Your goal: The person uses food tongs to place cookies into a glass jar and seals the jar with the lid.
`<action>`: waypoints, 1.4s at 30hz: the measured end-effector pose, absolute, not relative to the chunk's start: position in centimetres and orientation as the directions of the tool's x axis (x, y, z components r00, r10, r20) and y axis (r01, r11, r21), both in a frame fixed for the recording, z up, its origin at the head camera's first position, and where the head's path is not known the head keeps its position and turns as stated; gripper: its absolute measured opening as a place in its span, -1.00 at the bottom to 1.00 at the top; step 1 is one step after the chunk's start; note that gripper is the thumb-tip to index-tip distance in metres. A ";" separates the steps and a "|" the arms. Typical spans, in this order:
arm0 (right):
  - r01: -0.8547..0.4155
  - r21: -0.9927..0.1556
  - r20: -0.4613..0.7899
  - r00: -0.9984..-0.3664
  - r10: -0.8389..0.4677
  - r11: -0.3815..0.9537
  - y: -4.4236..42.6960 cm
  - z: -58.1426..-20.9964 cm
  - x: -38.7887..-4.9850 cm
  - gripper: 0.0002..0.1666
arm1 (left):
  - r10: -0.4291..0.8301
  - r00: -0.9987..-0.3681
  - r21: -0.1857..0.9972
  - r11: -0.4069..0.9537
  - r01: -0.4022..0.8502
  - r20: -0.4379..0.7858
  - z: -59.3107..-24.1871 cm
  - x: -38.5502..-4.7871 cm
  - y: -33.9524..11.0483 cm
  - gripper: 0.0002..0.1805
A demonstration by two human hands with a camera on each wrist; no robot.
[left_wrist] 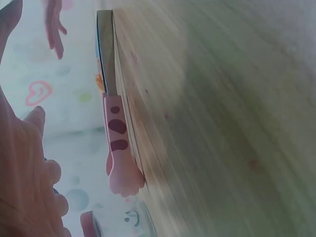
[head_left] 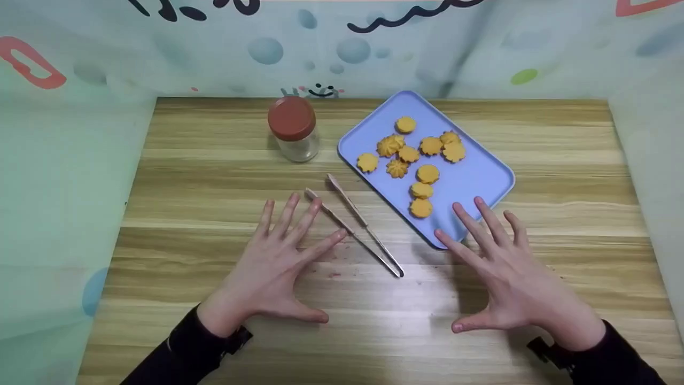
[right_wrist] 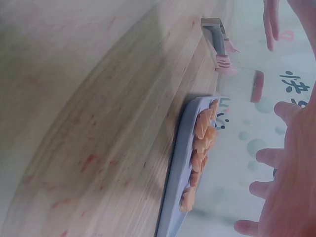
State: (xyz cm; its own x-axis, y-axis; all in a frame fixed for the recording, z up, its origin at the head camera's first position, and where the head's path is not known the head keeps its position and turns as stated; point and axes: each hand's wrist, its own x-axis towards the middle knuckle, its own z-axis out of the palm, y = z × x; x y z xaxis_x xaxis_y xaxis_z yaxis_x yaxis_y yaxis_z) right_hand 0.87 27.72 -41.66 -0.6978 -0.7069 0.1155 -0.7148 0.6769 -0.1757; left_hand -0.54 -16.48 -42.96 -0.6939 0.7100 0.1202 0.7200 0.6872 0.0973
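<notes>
Spanning most of the head view, the table (head_left: 214, 155) bears a blue tray (head_left: 481, 184) at one o'clock. The left hand (head_left: 275, 267) hovers towards nine o'clock, the right hand (head_left: 510, 278) towards three — both with fingers spread apart. Tongs (head_left: 365, 221) lie mid-table — tips towards eleven. A jar (head_left: 296, 133) stands lidded at eleven o'clock. Biscuits (head_left: 409, 154) lie scattered on the tray.

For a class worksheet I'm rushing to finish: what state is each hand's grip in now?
Left-hand grip: open, fingers spread, holding nothing.
Right-hand grip: open, fingers spread, holding nothing.
</notes>
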 end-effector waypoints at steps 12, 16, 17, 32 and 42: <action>-0.694 -0.229 0.095 -0.714 -0.694 0.682 24.9 -41.5 -1.9 0.74 | 0.654 -0.753 0.106 0.745 0.658 0.080 -42.0 -3.4 -16.5 0.49; -0.681 -0.260 0.103 -0.724 -0.682 0.684 23.5 -41.0 -3.1 0.71 | 0.554 -0.832 0.124 0.826 0.550 0.000 -41.1 -5.4 -16.4 0.44; -0.682 -0.264 0.110 -0.723 -0.682 0.682 23.1 -40.9 -3.3 0.71 | 0.519 -0.855 0.120 0.850 0.513 -0.020 -40.9 -5.9 -16.5 0.43; -0.654 -0.385 0.161 -0.742 -0.650 0.651 19.6 -40.8 -8.3 0.59 | 0.032 -0.999 0.549 0.834 0.046 0.035 -42.4 -14.0 -16.3 0.55; -0.601 -0.455 0.164 -0.782 -0.602 0.657 18.5 -41.1 -10.2 0.52 | -0.093 -0.996 0.837 0.544 -0.064 -0.016 -45.7 -17.4 -16.1 0.34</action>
